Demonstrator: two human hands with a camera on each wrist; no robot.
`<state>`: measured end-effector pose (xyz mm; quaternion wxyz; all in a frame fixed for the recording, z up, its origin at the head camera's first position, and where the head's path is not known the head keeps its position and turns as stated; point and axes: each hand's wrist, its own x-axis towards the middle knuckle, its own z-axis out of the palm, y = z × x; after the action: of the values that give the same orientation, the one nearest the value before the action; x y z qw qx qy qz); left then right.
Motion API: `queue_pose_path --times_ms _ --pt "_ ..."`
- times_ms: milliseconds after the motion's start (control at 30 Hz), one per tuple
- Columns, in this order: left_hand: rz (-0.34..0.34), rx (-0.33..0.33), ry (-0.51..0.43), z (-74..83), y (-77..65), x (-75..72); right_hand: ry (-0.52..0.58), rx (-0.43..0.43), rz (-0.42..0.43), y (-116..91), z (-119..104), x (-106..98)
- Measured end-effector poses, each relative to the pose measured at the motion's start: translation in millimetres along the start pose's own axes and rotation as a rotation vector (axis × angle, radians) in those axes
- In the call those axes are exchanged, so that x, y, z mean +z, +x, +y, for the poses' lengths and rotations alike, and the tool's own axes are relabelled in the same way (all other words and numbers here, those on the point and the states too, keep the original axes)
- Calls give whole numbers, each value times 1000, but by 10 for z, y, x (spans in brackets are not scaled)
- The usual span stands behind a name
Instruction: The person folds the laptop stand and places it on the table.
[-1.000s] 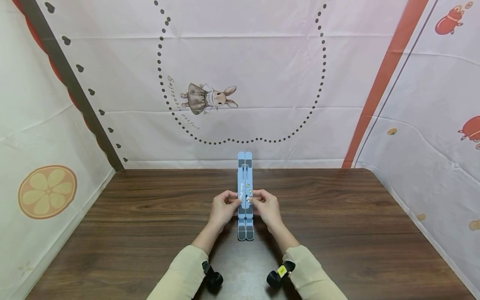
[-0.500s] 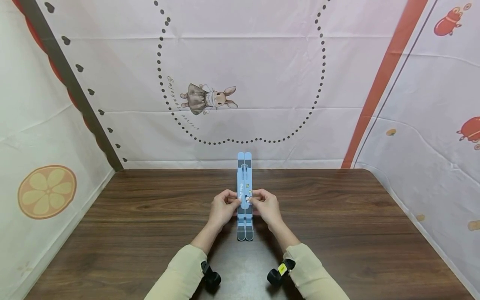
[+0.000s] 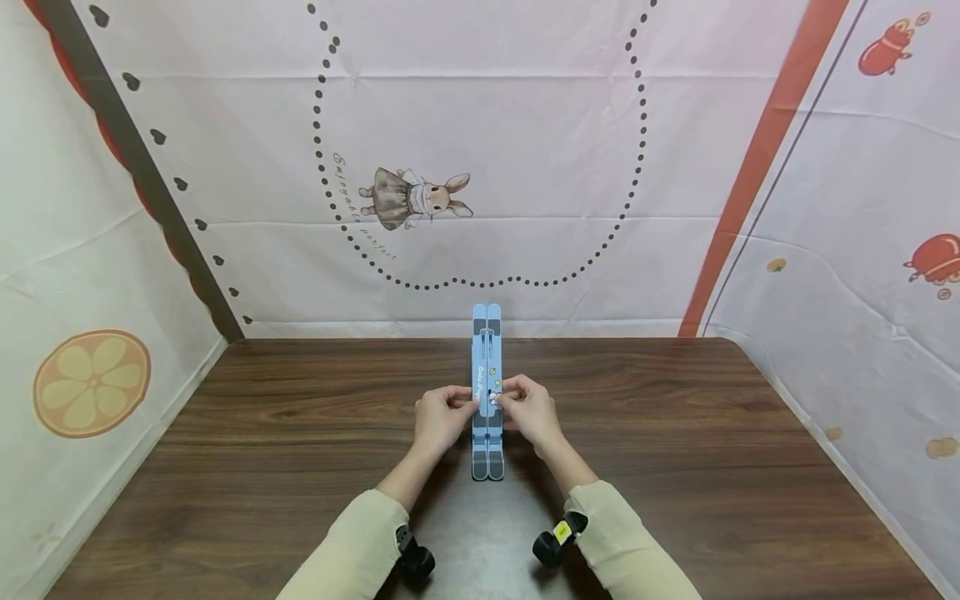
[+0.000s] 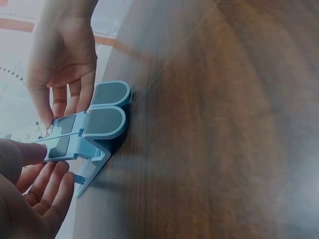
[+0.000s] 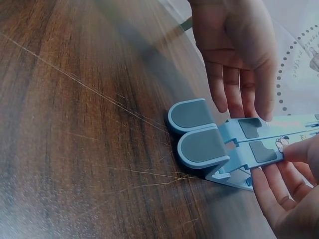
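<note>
A light-blue folding laptop stand (image 3: 487, 354) with grey pads and small cartoon prints lies folded lengthwise at the middle of the table, its two bars side by side. On its left edge my left hand (image 3: 441, 419) pinches a bar, thumb on top and fingers below. My right hand (image 3: 534, 417) pinches the opposite edge in the same way. The left wrist view shows the stand's rounded, padded ends (image 4: 104, 122) near the tabletop, with a slanted part beneath. In the right wrist view the bars (image 5: 259, 137) sit a little raised between both hands.
The dark wooden table (image 3: 675, 442) meets a white printed cloth (image 3: 525, 150) at its far edge. More cloth hangs on the left and right sides. A black camera (image 3: 416, 562) is strapped to each wrist over pale sleeves.
The whole head view has shifted slightly, so stand and hands appear a little farther left. My left hand and forearm have moved slightly outward. Both hands keep their grip; the stand stays folded.
</note>
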<state>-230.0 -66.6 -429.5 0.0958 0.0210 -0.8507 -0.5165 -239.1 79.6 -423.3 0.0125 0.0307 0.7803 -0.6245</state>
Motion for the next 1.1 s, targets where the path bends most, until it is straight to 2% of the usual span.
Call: queue_pose_path --times_ms 200,267,367,600,800,933,1100 --pt "-51 46 36 18 -117 -66 4 -5 -5 -1 9 5" --pt "-69 65 73 19 -169 -84 8 -6 -8 -1 14 2" --pt "-100 77 175 25 -260 -108 11 -5 -8 4 22 -5" --pt "-179 29 344 58 -463 -165 21 0 -12 1 26 -14" --pt "-232 51 482 79 -563 -151 21 -10 -9 -6 29 -20" --pt "-246 87 601 106 -609 -92 40 1 -8 -11 23 -15" --pt "-225 102 759 144 -620 -12 47 2 -14 -14 16 -3"
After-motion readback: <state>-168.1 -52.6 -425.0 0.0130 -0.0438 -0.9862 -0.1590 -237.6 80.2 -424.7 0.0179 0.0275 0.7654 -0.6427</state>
